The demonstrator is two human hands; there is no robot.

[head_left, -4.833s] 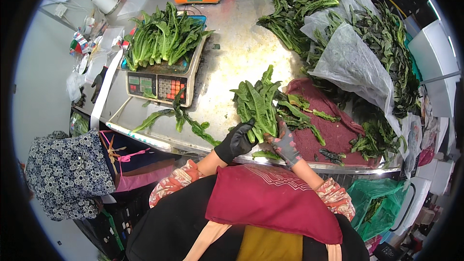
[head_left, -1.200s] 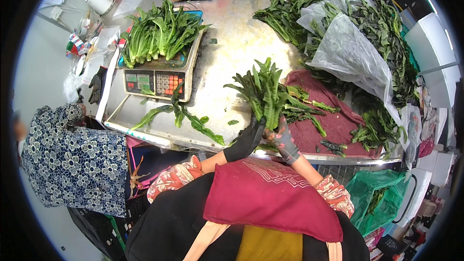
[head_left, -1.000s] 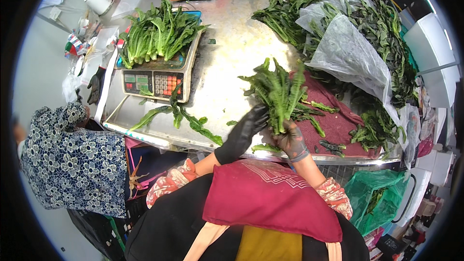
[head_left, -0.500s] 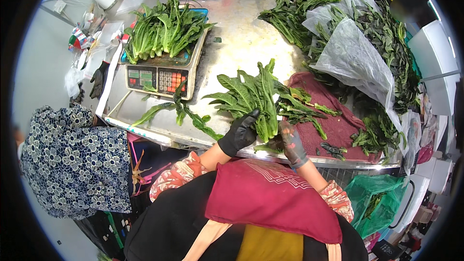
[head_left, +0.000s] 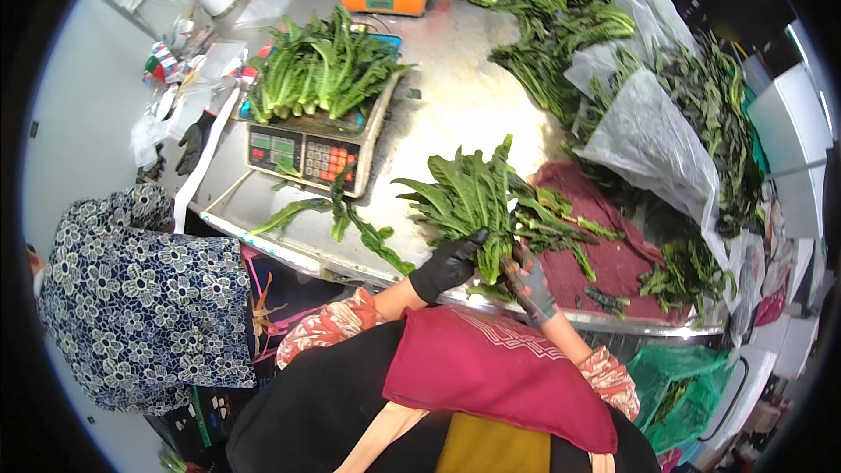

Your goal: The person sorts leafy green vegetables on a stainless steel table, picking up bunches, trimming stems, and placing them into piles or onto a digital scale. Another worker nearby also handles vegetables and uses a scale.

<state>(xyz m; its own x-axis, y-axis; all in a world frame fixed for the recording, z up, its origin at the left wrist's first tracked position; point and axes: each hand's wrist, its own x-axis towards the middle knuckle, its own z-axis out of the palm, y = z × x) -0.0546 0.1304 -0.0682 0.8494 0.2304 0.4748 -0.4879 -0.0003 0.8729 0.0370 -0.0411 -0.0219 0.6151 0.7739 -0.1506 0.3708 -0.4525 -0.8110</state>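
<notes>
Loose bunch of long green leaves (head_left: pixel 464 197) at the six-o'clock edge of the grey metal table (head_left: pixel 447 79). Black-gloved left hand (head_left: pixel 447 268), seven o'clock, clasps its stems; grey-and-pink-gloved right hand (head_left: pixel 529 285), five o'clock, beside stem ends, grip unclear. Risk: outer leaves slipping if left clasp slackens. Versus 1.0 s ago: leaves fan wider toward ten o'clock.

Left forearm (head_left: pixel 399 300) and right forearm (head_left: pixel 568 339) converge before the torso, bare between glove and patterned sleeve. The left hand (head_left: pixel 448 264), black-gloved, is curled in a grip, directed up and rightward; the right hand (head_left: pixel 528 284), in a grey, pink-marked glove, lies near it, angled up and leftward.
</notes>
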